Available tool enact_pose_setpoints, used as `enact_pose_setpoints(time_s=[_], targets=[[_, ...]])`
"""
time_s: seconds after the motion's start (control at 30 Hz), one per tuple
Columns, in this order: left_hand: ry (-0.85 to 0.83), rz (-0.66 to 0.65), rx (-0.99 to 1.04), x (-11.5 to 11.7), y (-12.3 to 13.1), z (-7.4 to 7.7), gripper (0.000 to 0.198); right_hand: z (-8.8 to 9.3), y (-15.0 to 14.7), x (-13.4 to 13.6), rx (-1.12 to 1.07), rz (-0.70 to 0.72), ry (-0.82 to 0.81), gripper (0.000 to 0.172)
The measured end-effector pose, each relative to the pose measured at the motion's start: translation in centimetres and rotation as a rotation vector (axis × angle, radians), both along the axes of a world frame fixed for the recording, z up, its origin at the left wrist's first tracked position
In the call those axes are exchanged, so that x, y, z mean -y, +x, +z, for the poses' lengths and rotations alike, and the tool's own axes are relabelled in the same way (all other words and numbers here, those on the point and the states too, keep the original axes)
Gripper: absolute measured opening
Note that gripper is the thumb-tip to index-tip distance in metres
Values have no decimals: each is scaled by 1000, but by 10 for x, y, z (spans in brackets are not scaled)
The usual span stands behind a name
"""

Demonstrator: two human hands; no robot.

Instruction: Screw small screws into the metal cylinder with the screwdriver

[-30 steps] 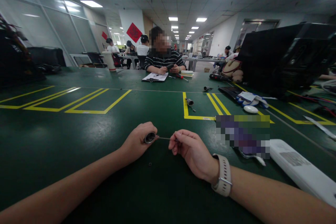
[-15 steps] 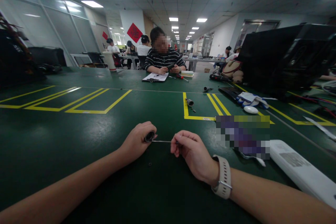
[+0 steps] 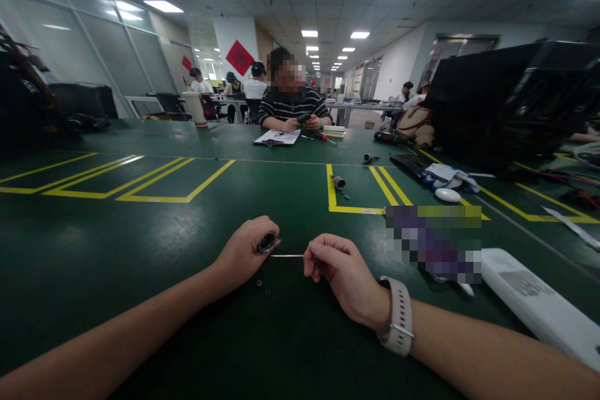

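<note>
My left hand (image 3: 249,244) is wrapped around a short hollow metal cylinder (image 3: 267,242), its open end facing me. Between the fingers of my right hand (image 3: 335,269) is a thin metal rod (image 3: 288,255), whose far end meets the left hand just under the cylinder. Most of the rod's rear is hidden in the right palm, so its kind cannot be made out. Below the left hand, small ring-like pieces (image 3: 259,283) lie on the green table (image 3: 300,350).
Another metal cylinder (image 3: 339,182) with tiny parts lies inside yellow tape, and a third (image 3: 368,158) farther back. To the right are a white oblong device (image 3: 534,300), a blurred-out packet (image 3: 434,244), gloves (image 3: 450,177) and a black case (image 3: 497,106). A person (image 3: 293,103) sits opposite.
Additional small pieces now lie on the table below my left hand. The cylinder's open end has turned slightly more toward me, and the rod sits a touch lower.
</note>
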State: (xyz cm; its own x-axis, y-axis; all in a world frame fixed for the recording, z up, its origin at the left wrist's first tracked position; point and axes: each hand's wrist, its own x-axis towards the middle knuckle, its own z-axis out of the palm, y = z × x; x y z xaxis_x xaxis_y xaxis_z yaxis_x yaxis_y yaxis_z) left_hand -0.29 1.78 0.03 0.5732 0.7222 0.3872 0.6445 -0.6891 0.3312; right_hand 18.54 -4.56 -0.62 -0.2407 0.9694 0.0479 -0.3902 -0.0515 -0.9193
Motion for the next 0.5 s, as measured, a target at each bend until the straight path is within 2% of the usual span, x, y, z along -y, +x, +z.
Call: enact_pose_setpoints(time_s=[0.3,0.5], targets=[[1,30,43,0,0,-1,11,1,1,0,20,13,-1,17],[86,264,169,-3,-2,-4,10,2,1,0,34,21,-3,15]])
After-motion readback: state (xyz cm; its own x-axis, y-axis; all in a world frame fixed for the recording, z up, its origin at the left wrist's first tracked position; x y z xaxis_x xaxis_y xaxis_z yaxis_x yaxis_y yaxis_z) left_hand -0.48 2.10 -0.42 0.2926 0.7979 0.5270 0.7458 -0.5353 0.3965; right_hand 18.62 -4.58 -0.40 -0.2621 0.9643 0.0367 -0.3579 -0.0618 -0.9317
